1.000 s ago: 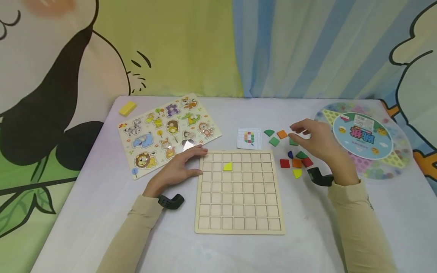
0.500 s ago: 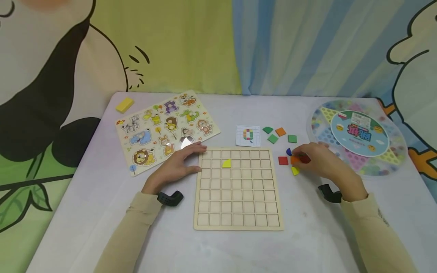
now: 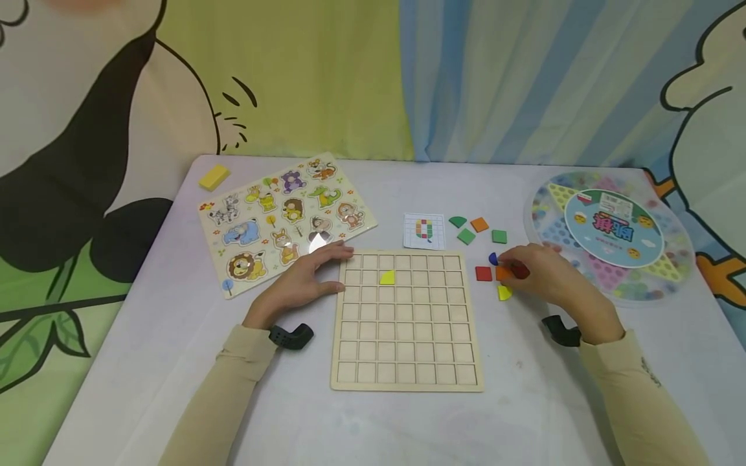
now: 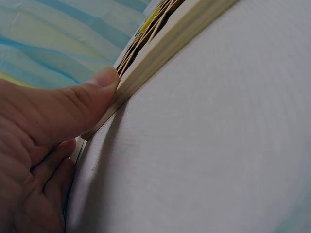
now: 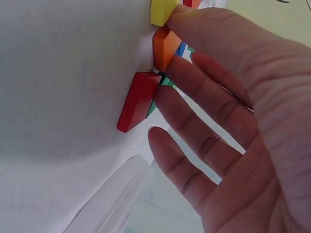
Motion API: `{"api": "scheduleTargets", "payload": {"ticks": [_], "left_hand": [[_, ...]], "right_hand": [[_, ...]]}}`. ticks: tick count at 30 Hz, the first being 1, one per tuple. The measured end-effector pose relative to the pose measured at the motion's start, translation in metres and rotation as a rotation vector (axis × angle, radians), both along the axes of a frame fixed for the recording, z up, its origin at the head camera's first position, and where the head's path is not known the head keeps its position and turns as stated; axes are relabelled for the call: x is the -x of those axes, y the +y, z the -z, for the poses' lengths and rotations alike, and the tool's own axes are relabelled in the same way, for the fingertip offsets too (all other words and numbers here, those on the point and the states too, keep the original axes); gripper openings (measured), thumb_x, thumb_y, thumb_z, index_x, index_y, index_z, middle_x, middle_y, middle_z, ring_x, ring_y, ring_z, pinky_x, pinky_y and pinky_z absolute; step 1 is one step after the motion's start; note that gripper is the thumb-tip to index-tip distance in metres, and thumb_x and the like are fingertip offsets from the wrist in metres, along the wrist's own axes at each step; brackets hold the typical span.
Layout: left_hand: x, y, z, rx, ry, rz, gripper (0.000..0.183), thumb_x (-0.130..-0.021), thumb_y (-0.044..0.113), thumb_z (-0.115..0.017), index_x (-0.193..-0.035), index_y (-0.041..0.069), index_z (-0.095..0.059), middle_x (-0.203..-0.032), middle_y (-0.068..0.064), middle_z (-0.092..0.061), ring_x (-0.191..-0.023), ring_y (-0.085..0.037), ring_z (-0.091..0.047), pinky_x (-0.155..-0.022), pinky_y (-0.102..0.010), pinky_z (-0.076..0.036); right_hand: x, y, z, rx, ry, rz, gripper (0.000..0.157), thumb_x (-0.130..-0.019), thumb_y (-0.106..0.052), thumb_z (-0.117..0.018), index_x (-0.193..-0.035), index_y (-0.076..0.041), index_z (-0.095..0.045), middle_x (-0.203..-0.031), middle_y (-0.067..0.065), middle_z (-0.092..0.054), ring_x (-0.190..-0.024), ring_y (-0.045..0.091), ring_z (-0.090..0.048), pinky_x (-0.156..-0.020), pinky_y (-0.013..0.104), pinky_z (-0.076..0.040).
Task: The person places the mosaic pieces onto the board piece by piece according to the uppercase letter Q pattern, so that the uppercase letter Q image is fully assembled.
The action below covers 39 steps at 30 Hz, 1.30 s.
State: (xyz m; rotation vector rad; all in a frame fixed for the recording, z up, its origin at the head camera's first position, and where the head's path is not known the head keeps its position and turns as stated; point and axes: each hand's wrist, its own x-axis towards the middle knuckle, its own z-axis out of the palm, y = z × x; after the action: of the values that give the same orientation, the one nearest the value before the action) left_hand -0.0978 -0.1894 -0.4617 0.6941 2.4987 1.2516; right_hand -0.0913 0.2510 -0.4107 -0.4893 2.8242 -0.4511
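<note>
My left hand (image 3: 307, 285) rests at the upper left edge of a wooden grid board (image 3: 406, 386), its thumb on the frame in the left wrist view. A yellow quarter-round piece (image 3: 387, 277) sits in one of the board's upper cells. Right of the board, my right hand (image 3: 550, 275) reaches into a cluster of coloured pieces, thumb and forefinger around an orange square (image 5: 166, 48); I cannot tell whether they pinch it. A yellow piece (image 5: 162, 10) and a red square (image 5: 138, 102) lie close by its fingers. A blue piece (image 3: 493, 259) shows at the fingertips.
A printed pattern card (image 3: 424, 231) lies behind the board. Near it are green (image 3: 465, 236) and orange (image 3: 480, 224) pieces and another red square (image 3: 484, 274). An animal puzzle (image 3: 288, 223) and yellow block (image 3: 214, 177) lie left; a round game package (image 3: 614, 230) lies right.
My right hand has come down and towards me from above the green pieces to the orange and red cluster, then stayed there. The left hand stays at the board's edge.
</note>
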Motion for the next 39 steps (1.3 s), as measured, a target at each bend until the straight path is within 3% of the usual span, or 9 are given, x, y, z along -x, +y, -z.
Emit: {"api": "scheduleTargets", "payload": {"ticks": [4,8,11,16,25,29,39], "left_hand": [[-0.001,-0.001,0.000,0.000,0.000,-0.004,0.056,-0.085,0.017,-0.076,-0.136,0.018,-0.055,-0.151,0.006,-0.043,-0.147,-0.016,-0.026,-0.119,-0.043,-0.025],[-0.002,-0.003,0.000,0.001,-0.001,-0.014,0.055,-0.085,0.017,-0.076,-0.136,0.018,-0.055,-0.151,0.007,-0.043,-0.147,-0.017,-0.026,-0.120,-0.043,-0.025],[-0.002,-0.005,0.000,-0.009,-0.006,-0.019,0.054,-0.086,0.017,-0.076,-0.136,0.018,-0.055,-0.151,0.006,-0.043,-0.147,-0.017,-0.027,-0.119,-0.044,-0.025],[-0.002,-0.007,0.000,-0.023,-0.004,-0.015,0.055,-0.085,0.016,-0.076,-0.136,0.017,-0.056,-0.151,0.005,-0.043,-0.147,-0.018,-0.027,-0.119,-0.045,-0.025],[0.001,-0.003,0.003,-0.012,0.021,0.021,0.055,-0.085,0.018,-0.077,-0.136,0.016,-0.055,-0.149,0.005,-0.046,-0.148,-0.016,-0.024,-0.120,-0.042,-0.023],[0.002,-0.002,0.004,-0.011,0.021,0.024,0.055,-0.085,0.019,-0.077,-0.136,0.017,-0.056,-0.149,0.005,-0.046,-0.148,-0.016,-0.024,-0.120,-0.042,-0.024],[0.002,-0.003,0.002,-0.009,0.020,0.016,0.055,-0.085,0.018,-0.077,-0.136,0.017,-0.056,-0.150,0.005,-0.045,-0.148,-0.016,-0.024,-0.121,-0.042,-0.023]], "right_hand": [[0.000,-0.002,-0.002,0.003,-0.003,-0.003,0.037,-0.082,-0.013,-0.078,-0.116,-0.001,-0.068,-0.108,0.016,-0.069,-0.095,0.030,-0.055,-0.104,0.068,-0.030],[0.001,-0.005,-0.006,0.014,0.033,-0.028,0.035,-0.082,-0.015,-0.078,-0.113,-0.001,-0.070,-0.101,0.012,-0.069,-0.087,0.026,-0.053,-0.088,0.054,-0.044],[0.001,-0.008,-0.010,0.031,0.073,-0.056,0.032,-0.082,-0.016,-0.078,-0.110,-0.002,-0.071,-0.096,0.009,-0.069,-0.084,0.023,-0.053,-0.076,0.041,-0.044],[-0.002,-0.016,-0.016,0.057,0.132,-0.095,0.028,-0.081,-0.014,-0.078,-0.107,-0.005,-0.072,-0.095,0.007,-0.069,-0.084,0.023,-0.057,-0.068,0.034,-0.049],[-0.009,-0.040,-0.018,0.071,0.089,-0.151,0.031,-0.079,-0.009,-0.080,-0.109,-0.004,-0.071,-0.100,0.007,-0.068,-0.089,0.023,-0.057,-0.076,0.039,-0.053],[-0.010,-0.060,-0.018,0.059,0.084,-0.177,0.029,-0.079,-0.011,-0.079,-0.107,-0.005,-0.072,-0.097,0.005,-0.068,-0.085,0.021,-0.055,-0.075,0.036,-0.053],[-0.011,-0.130,-0.015,0.133,0.103,-0.355,0.022,-0.082,-0.020,-0.079,-0.099,-0.008,-0.073,-0.092,-0.001,-0.068,-0.086,0.016,-0.056,-0.076,0.031,-0.053]]}}
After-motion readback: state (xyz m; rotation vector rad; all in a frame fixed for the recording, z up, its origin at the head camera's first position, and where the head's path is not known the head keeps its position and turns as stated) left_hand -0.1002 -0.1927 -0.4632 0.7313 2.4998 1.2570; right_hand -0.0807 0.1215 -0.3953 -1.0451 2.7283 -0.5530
